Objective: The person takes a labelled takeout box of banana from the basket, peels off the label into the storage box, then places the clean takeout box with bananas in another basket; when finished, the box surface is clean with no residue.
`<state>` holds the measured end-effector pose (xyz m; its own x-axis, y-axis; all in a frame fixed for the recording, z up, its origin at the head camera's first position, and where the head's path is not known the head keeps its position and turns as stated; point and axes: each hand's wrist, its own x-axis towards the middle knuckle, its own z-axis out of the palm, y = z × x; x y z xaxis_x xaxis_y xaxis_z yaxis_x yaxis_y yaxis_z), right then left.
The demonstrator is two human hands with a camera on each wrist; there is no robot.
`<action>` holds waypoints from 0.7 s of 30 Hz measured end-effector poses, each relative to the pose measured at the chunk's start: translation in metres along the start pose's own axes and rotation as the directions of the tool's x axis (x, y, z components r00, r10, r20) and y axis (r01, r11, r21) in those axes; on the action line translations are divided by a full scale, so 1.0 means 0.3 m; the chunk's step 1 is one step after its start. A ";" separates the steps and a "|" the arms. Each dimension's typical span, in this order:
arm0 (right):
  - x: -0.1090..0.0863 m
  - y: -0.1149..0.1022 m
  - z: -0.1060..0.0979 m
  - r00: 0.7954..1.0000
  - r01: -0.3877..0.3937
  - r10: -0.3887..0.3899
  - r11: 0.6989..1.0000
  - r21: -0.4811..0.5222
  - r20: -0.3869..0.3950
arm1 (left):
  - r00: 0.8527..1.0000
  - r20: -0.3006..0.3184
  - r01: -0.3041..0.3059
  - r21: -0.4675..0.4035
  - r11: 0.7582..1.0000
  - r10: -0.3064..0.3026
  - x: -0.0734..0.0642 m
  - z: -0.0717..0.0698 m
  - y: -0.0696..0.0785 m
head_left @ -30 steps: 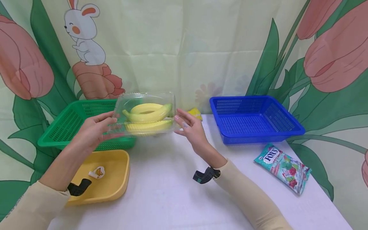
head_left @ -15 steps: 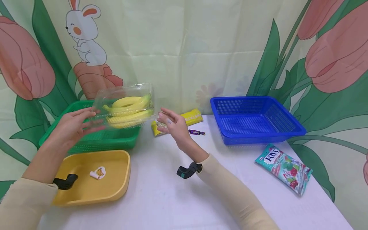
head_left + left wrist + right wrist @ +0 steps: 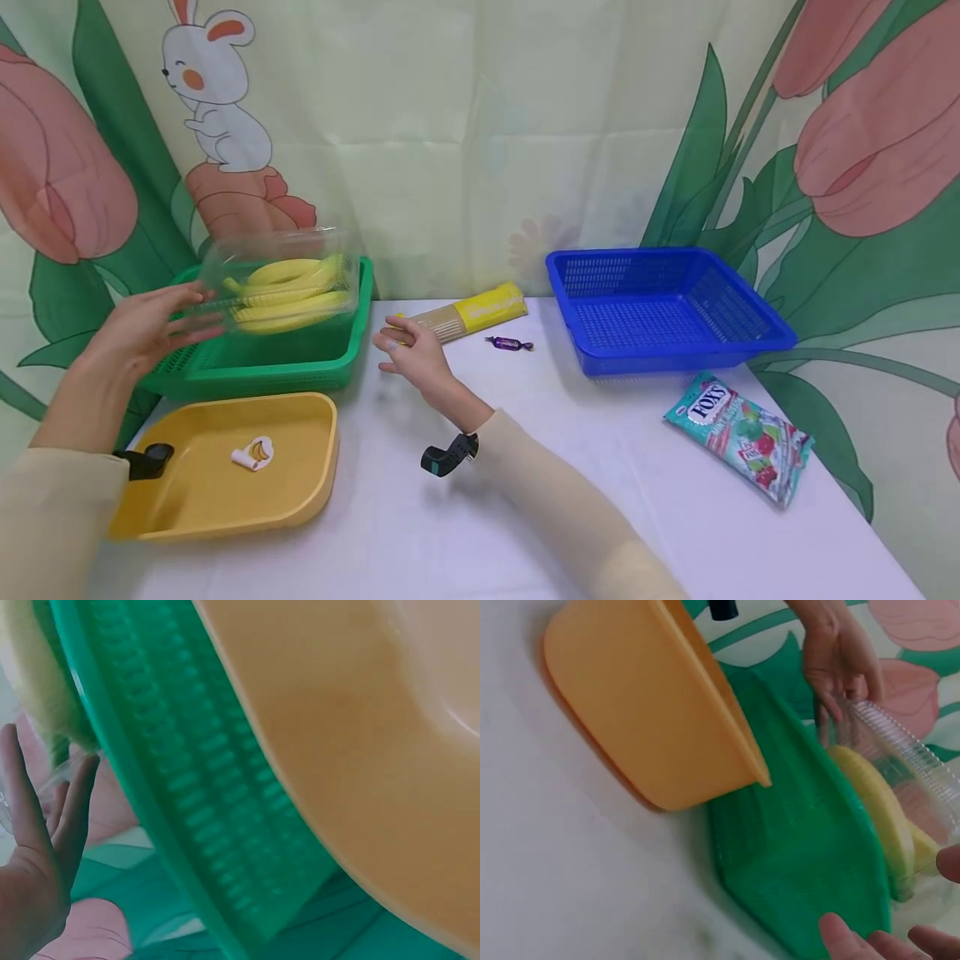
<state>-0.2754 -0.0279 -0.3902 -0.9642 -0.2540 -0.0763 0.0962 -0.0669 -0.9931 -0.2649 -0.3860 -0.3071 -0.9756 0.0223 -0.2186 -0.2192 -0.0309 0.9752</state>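
My left hand (image 3: 142,329) pinches the left end of a clear plastic clamshell box (image 3: 343,267) with yellow bananas (image 3: 292,310) inside. The box is held over the green basket (image 3: 255,379), tilted slightly. In the right wrist view the left hand (image 3: 846,664) has its fingers at the box's ridged edge. My right hand (image 3: 420,358) is apart from the box, fingers extended and holding nothing, just right of the green basket. Only its fingertips (image 3: 840,937) show at the bottom of the right wrist view.
A yellow tray (image 3: 307,467) with a small banana-picture label (image 3: 258,452) sits before the green basket. At the back lie a yellow pack of noodle-like sticks (image 3: 483,310) and a purple wrapped candy (image 3: 510,343). A blue basket (image 3: 682,360) and a teal FOX'S candy bag (image 3: 738,437) are rightward.
The banana box has moved left over the green basket with my left hand. My right hand has come away from the box's right end and shifted left and lower, uncovering the yellow pack and candy.
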 end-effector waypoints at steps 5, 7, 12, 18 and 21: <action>0.014 0.043 0.055 0.999 -0.046 0.046 0.999 -0.017 -0.015 | 0.998 -0.054 0.040 0.024 0.999 -0.038 0.028 -0.042 -0.019; 0.019 0.052 0.076 0.998 -0.058 0.058 0.998 0.001 -0.024 | 0.996 -0.080 0.053 0.042 0.998 -0.050 0.038 -0.054 -0.029; 0.028 0.065 0.121 0.996 -0.079 0.081 0.995 0.065 -0.037 | 0.989 -0.130 0.094 0.140 0.986 -0.076 0.065 -0.069 -0.051; 0.036 0.088 0.164 0.994 -0.089 0.094 0.991 0.098 -0.046 | 0.979 -0.180 0.139 0.270 0.953 -0.092 0.100 -0.065 -0.067; 0.039 0.102 0.175 0.993 -0.094 0.101 0.988 0.120 -0.054 | 0.974 -0.205 0.159 0.324 0.933 -0.095 0.115 -0.053 -0.078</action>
<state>-0.2707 -0.0835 -0.4168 -0.9614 -0.2073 -0.1811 0.2155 -0.1576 -0.9637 -0.2936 -0.4005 -0.3382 -0.9327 -0.1804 -0.3123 -0.3544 0.2984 0.8862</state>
